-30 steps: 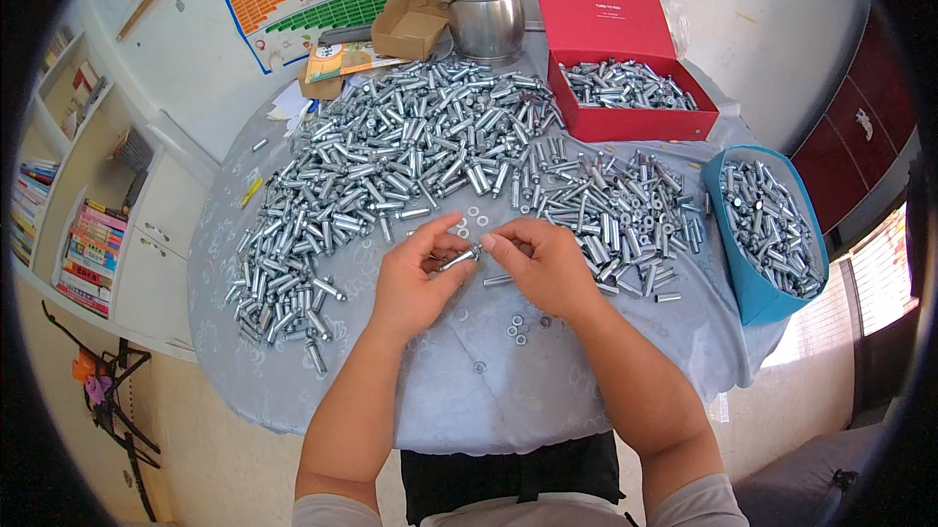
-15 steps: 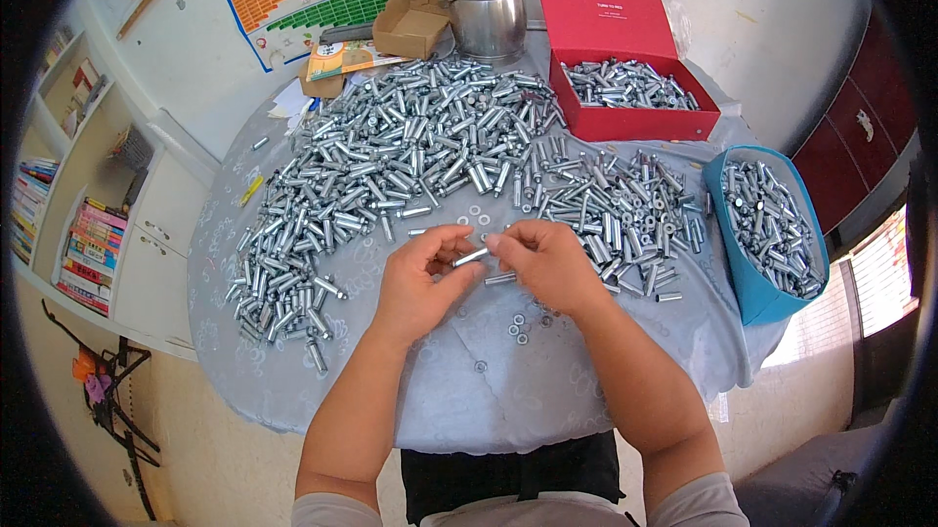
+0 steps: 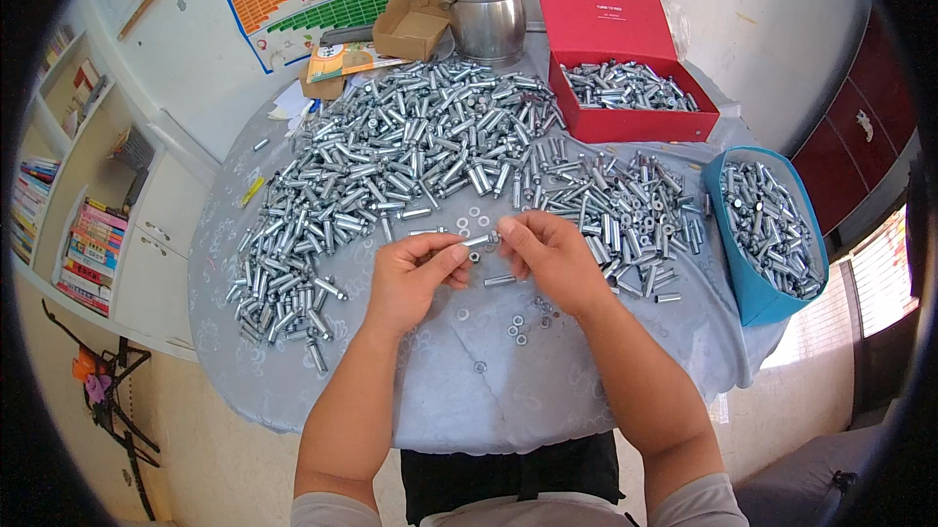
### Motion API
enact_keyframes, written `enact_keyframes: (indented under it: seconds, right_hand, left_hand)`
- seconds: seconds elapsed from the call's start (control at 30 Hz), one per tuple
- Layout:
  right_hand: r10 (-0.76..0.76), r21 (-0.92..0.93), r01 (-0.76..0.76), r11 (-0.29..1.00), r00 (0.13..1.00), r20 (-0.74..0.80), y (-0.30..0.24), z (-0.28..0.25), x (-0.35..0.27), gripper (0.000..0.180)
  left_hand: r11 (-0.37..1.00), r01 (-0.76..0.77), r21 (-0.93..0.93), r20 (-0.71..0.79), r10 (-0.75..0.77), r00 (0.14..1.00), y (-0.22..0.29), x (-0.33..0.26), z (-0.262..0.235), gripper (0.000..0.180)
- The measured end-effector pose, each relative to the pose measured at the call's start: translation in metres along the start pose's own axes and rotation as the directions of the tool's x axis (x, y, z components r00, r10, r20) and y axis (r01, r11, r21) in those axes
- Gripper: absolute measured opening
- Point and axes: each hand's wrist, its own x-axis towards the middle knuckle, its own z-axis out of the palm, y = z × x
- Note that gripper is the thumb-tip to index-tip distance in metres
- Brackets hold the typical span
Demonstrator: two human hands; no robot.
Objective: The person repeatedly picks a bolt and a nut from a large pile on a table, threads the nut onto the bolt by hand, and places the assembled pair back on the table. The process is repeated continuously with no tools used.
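Above the grey-clothed round desk (image 3: 322, 380), left hand (image 3: 415, 278) and right hand (image 3: 547, 253) pinch one small silver metal bolt (image 3: 481, 241) between fingertips — loose silver washers (image 3: 523, 322) lie just below.

A short silver bolt (image 3: 481, 241) — small, shiny, lying roughly level — sits mid-frame, pinched at both ends just above a grey cloth.
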Motion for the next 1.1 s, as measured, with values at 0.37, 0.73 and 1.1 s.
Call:
enact_keyframes:
  seconds: [0.37,0.73,1.1]
  right_hand:
    - [-0.063,0.052,0.059,0.997,0.995,0.075,0.008,-0.002,0.001,0.023]
    - [-0.072,0.135,0.063,0.989,0.996,0.06,0.005,0.003,-0.001,0.021]
    - [0.099,-0.024,-0.097,0.995,0.991,0.09,0.003,-0.002,0.0,0.019]
  left_hand:
    - [1.0,0.001,-0.028,0.011,-0.001,1.0,0.0,0.0,0.0,0.019]
    - [0.999,0.019,-0.032,0.001,-0.019,1.0,0.001,0.0,0.002,0.02]
    - [1.0,0.016,-0.011,-0.011,-0.016,1.0,0.0,0.0,0.002,0.018]
